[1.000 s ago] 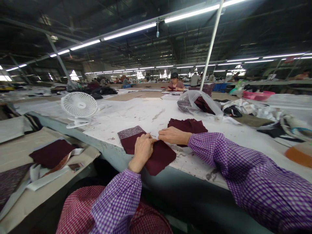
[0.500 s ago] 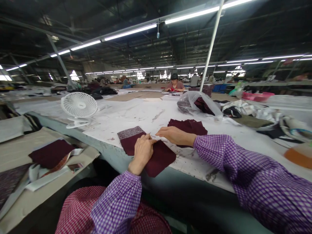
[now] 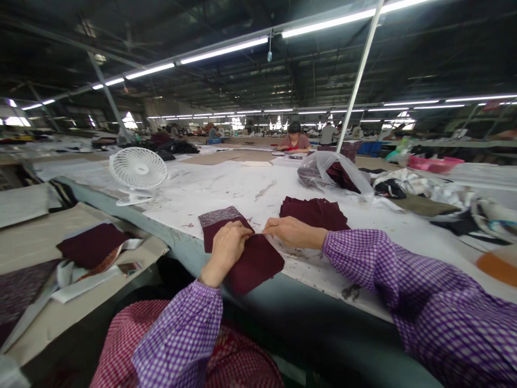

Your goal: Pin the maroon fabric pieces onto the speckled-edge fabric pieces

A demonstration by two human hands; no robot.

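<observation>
My left hand (image 3: 228, 247) is closed on the upper edge of a maroon fabric piece (image 3: 258, 263), which hangs partly over the table's front edge. Close beside its fingertips, my right hand (image 3: 294, 231) makes a pinch; whatever lies between those fingers is too small to make out. Under and behind the left hand lies another maroon piece with a speckled grey band (image 3: 220, 216), partly covered. A pile of maroon fabric pieces (image 3: 317, 212) rests just beyond my right hand, which hides part of its near side.
A white fan (image 3: 138, 171) stands at the left on the white-covered table (image 3: 226, 186). Beyond the pile sits a clear plastic bag (image 3: 319, 170) holding maroon cloth. Cloth scraps (image 3: 95, 245) lie on a lower surface at left. Across the table a person (image 3: 294, 141) works.
My left hand has shifted slightly left and down with the maroon piece. The right hand's fingers have come down to the piece's upper edge and closed into a pinch. The view has turned slightly left.
</observation>
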